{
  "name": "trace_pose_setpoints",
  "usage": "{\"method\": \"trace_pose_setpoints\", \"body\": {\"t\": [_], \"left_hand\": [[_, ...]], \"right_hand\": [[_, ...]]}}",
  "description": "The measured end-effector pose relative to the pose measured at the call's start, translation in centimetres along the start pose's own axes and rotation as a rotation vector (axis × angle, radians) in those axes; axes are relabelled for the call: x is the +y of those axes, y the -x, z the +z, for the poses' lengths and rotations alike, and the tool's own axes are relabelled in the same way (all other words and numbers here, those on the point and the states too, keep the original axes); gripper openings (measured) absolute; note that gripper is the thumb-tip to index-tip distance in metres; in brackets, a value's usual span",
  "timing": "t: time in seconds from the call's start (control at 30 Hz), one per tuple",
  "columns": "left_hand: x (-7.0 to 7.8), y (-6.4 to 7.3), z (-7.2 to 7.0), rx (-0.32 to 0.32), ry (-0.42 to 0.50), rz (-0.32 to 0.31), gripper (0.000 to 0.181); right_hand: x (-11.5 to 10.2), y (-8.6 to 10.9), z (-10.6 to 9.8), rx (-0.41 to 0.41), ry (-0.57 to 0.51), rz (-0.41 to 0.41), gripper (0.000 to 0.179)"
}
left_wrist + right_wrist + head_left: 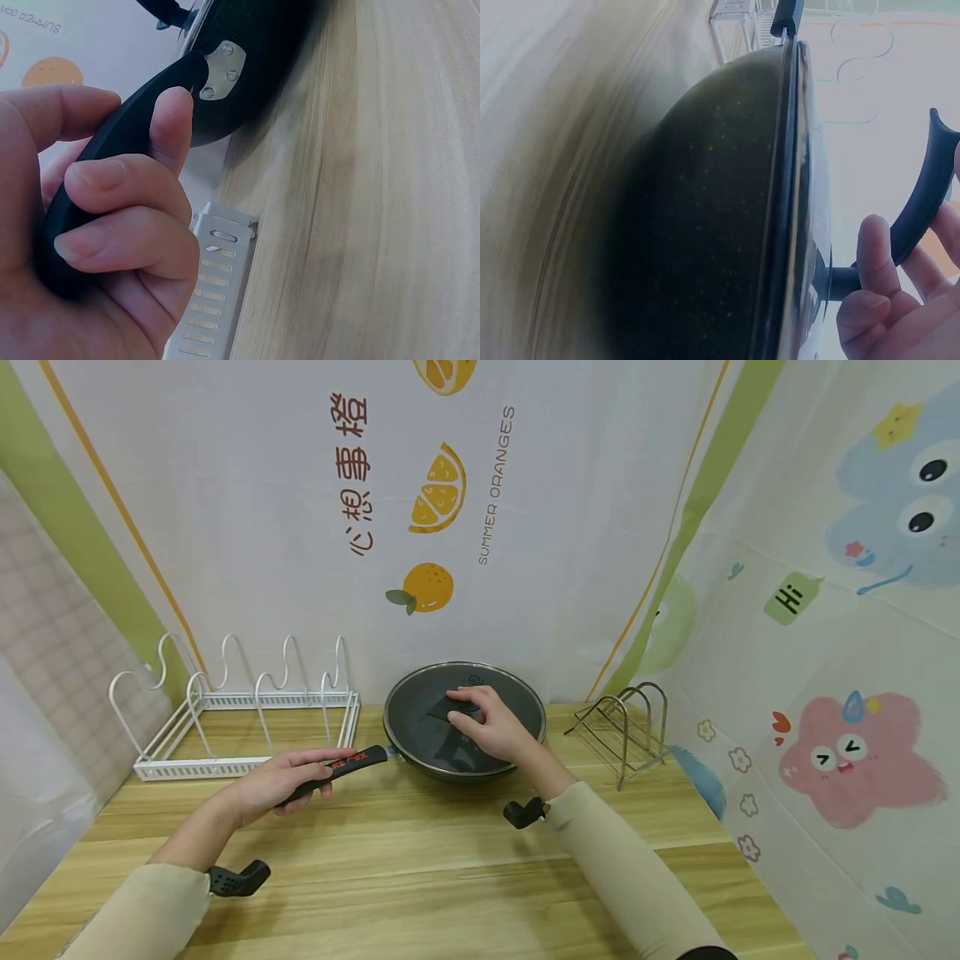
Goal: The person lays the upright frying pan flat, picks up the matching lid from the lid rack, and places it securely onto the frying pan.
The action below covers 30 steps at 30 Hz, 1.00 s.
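A dark wok point(457, 775) stands on the wooden table with a glass lid point(420, 693) seated on its rim. My left hand point(288, 779) is wrapped around the wok's long black handle point(367, 761), which points toward the left. In the left wrist view the fingers curl over that handle point(124, 135), below its riveted metal plate point(223, 71). Over the lid's centre, my right hand point(487, 722) grips the black lid knob point(922, 187). The right wrist view shows fingers curled at the knob's stem and curved top. Part of the knob is hidden by the hand in the head view.
Left of the wok stands a white wire rack point(202, 768) with tall curved dividers. At the right is a small metal rack point(626, 735) with arched bars. A printed curtain point(600, 527) hangs close behind the wok, and another covers the right side.
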<state>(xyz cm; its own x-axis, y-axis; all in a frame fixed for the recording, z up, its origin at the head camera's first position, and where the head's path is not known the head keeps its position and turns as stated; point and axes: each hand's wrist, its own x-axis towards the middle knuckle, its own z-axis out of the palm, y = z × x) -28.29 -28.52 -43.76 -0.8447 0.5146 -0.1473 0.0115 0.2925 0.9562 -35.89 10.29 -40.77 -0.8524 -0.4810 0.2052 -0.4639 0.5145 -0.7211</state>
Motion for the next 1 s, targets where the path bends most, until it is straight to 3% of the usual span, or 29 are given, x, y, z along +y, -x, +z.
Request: {"method": "trace_pose_setpoints", "body": {"t": [1.0], "left_hand": [[0.1,0.1,0.1,0.011,-0.006,-0.008,0.054]], "right_hand": [[-1.1,-0.4,0.7,0.042,0.051,0.054,0.051]]}}
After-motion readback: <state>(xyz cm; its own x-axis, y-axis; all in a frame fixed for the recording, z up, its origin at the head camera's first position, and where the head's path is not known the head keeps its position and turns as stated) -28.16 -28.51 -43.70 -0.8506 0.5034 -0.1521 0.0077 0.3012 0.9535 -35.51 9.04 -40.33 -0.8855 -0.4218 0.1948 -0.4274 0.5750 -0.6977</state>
